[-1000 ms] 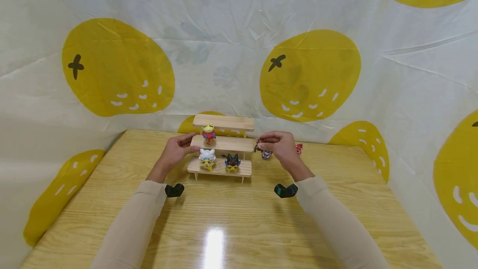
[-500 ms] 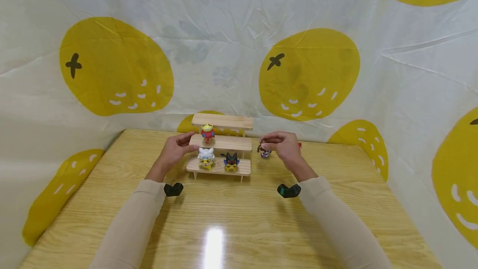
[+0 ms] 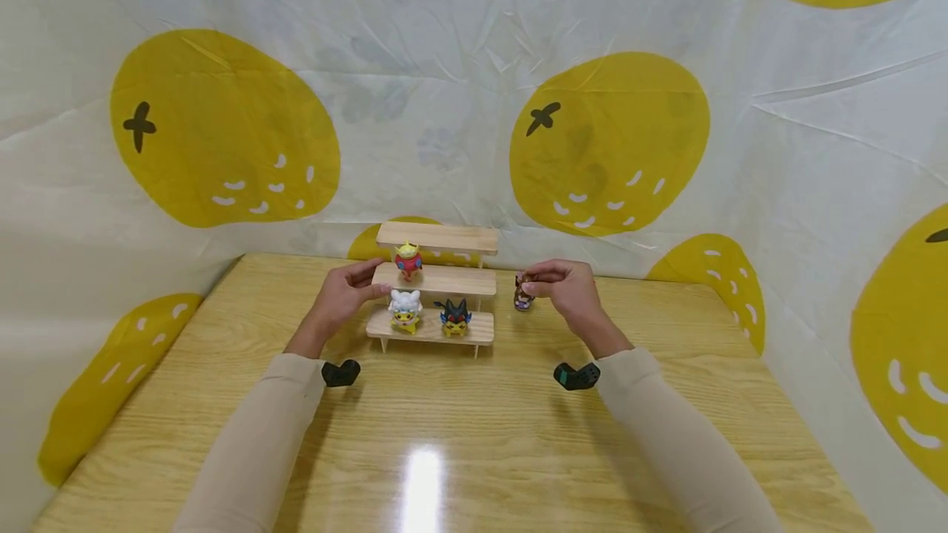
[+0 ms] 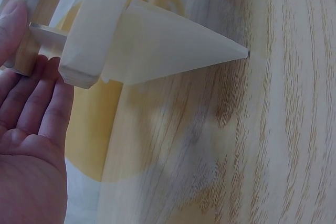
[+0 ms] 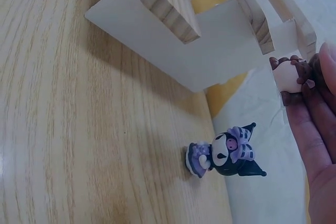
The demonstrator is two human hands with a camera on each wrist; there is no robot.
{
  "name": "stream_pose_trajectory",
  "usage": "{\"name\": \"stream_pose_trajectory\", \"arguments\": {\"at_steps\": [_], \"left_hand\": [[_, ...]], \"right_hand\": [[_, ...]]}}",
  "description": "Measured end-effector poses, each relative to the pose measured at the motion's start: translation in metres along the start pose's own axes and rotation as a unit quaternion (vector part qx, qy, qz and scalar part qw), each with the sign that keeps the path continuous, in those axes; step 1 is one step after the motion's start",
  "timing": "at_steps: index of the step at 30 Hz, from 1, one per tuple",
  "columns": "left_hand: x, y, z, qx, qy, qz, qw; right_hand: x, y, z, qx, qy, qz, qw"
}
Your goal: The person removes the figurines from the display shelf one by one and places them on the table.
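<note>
A three-tier wooden display shelf [image 3: 433,280] stands near the back of the table. My left hand [image 3: 339,299] grips the left end of its middle tier, thumb on one side and fingers on the other. My right hand [image 3: 570,290] pinches a small brown figurine [image 5: 287,77], held in the air right of the shelf; the fingers cover part of it. Below and behind it, a black-and-purple figurine [image 5: 227,153] stands on the table. A red figurine with a yellow top [image 3: 408,261] occupies the middle tier. On the bottom tier are a white-hooded yellow figurine [image 3: 405,311] and a black-eared one [image 3: 455,317].
The wood-grain table [image 3: 444,410] reaches toward me in front of the shelf. Behind and beside it hangs a white cloth [image 3: 429,122] printed with big yellow fruit. Dark wrist devices [image 3: 576,376] sit at both cuffs.
My right hand has drifted slightly right with the brown figurine, away from the shelf edge. A red-pink figurine beyond that hand has gone out of sight behind it. The left hand keeps its hold.
</note>
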State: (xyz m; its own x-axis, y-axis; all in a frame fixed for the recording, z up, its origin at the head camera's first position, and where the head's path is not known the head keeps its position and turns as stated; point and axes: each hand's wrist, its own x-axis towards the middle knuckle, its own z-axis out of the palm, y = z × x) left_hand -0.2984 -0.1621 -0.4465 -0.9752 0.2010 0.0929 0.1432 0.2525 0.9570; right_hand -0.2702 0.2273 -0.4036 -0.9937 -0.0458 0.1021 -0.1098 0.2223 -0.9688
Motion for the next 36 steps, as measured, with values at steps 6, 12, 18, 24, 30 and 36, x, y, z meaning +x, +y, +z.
{"name": "stream_pose_trajectory", "arguments": {"at_steps": [6,12,18,24,30,36], "left_hand": [[0.0,0.001,-0.001,-0.003,-0.004,-0.001,1.0],[-0.001,0.001,-0.001,-0.007,-0.006,-0.003,1.0],[-0.002,0.002,-0.002,-0.011,-0.006,-0.007,0.9999],[-0.002,0.002,-0.002,-0.006,-0.008,-0.003,0.9999],[-0.001,0.0,-0.002,-0.003,-0.006,-0.001,1.0],[0.001,0.0,-0.001,-0.007,-0.002,-0.003,1.0]], "right_hand": [[-0.001,0.002,0.0,0.001,0.001,0.003,1.0],[-0.001,0.004,-0.002,0.0,0.01,0.002,1.0],[-0.003,0.006,-0.006,0.004,0.021,0.0,1.0],[-0.006,0.008,-0.011,-0.006,0.028,0.006,1.0],[-0.006,0.012,-0.016,-0.002,0.034,0.003,0.999],[-0.006,0.014,-0.02,-0.009,0.038,0.005,0.999]]}}
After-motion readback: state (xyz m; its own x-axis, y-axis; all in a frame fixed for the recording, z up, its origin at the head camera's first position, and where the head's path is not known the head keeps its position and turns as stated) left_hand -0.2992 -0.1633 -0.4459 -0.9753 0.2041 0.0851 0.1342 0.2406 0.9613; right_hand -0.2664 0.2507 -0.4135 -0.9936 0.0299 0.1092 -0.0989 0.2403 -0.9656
